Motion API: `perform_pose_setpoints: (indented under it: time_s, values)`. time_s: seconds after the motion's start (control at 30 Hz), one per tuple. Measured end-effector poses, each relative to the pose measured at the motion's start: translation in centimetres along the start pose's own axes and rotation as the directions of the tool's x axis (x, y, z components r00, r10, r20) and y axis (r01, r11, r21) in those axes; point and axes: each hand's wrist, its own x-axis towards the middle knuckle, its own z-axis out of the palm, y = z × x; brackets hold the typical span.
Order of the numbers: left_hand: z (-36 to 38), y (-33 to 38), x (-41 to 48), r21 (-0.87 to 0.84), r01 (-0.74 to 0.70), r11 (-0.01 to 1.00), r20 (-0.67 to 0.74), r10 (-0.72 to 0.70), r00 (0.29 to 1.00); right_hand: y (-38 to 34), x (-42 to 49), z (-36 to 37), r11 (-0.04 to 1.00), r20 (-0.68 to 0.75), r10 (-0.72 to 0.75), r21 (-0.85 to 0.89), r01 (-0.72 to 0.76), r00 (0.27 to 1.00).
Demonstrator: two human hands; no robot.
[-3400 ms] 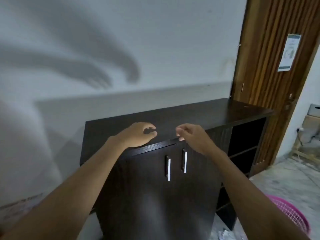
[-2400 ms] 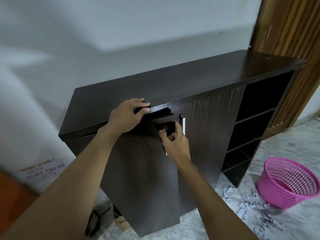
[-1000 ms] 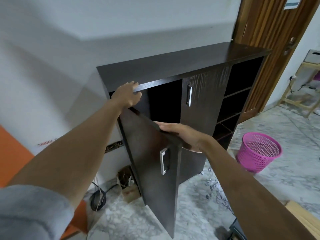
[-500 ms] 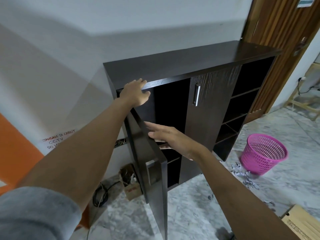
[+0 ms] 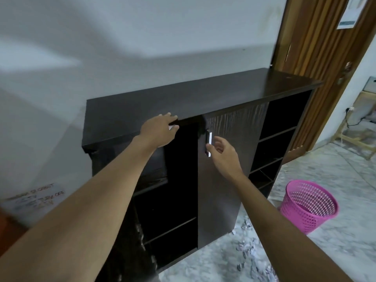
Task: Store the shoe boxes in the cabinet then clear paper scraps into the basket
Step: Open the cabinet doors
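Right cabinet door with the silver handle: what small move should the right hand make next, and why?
Probably curl the right hand round the silver bar handle and pull. The dark brown right door is shut, while the left compartment already stands open. The right hand is open at the handle, its fingers spread and not yet gripping it.

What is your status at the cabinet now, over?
Left hand grips cabinet top edge; right hand open, at right door handle. Left side open, right door shut. No shoe boxes in view. Nothing blocks the handle.
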Motion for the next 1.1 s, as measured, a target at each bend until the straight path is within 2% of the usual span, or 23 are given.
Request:
perform_pose_setpoints:
  time_s: [0.23, 0.4, 0.6, 0.73, 0.8, 0.87, 0.97, 1.1]
  values:
    - [1.9, 4.2, 4.9, -0.023, -0.016, 1.000, -0.057, 0.015, 0.998, 1.7, 7.5, 0.1, 0.995, 0.018, -0.058, -0.086, 0.059, 0.998]
    - [2.5, 4.4, 5.8, -0.048, 0.003, 0.999, -0.088, -0.007, 0.996, 2.7, 9.0, 1.8, 0.993, -0.054, -0.118, -0.012, 0.118, 0.991]
    - [2.7, 4.3, 6.1, -0.115, 0.016, 0.993, -0.091, -0.027, 0.996, 2.8, 9.2, 2.3, 0.993, -0.087, -0.093, 0.065, 0.099, 0.992]
    - [2.9, 4.0, 6.4, -0.188, 0.053, 0.981, -0.064, -0.066, 0.996, 2.0, 7.9, 1.4, 0.988, -0.053, -0.151, -0.013, 0.151, 0.987]
    - [3.0, 4.0, 6.5, -0.184, 0.080, 0.980, -0.056, -0.091, 0.994, 1.6, 7.1, 0.8, 0.991, -0.037, -0.135, -0.019, 0.134, 0.990]
    - [3.0, 3.9, 6.4, -0.176, 0.091, 0.980, -0.053, -0.101, 0.993, 1.2, 6.2, -0.1, 0.993, 0.016, -0.098, -0.065, 0.099, 0.995]
    - [2.8, 4.1, 6.1, -0.182, 0.088, 0.979, -0.053, -0.099, 0.994, 1.2, 4.4, -1.2, 0.976, 0.090, -0.130, -0.162, 0.143, 0.987]
    - [2.5, 4.3, 5.9, -0.177, 0.080, 0.981, -0.063, -0.092, 0.994, 1.1, 3.1, -2.1, 0.954, 0.057, -0.131, -0.265, 0.142, 0.990]
